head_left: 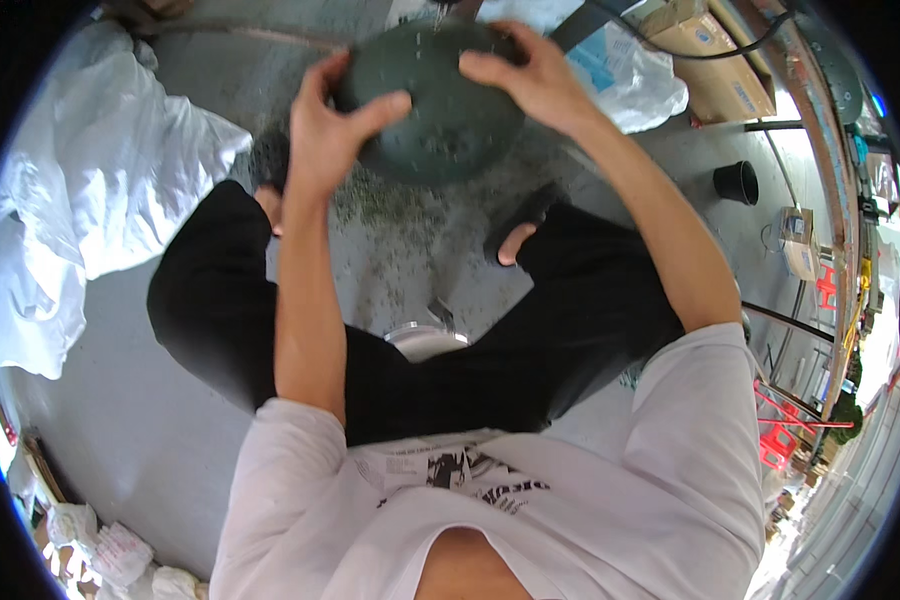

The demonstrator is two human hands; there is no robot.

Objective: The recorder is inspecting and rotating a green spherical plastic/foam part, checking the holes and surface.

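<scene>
Holding one dark-green rounded object (435, 110): left hand (328, 132), right hand (542, 80).

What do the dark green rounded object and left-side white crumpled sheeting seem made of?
Dark green rounded object: probably hard plastic, low sheen, given its smooth, firm outline; painted metal is possible.
White crumpled sheeting: likely plastic film, glossy, judging by bright creases.
</scene>
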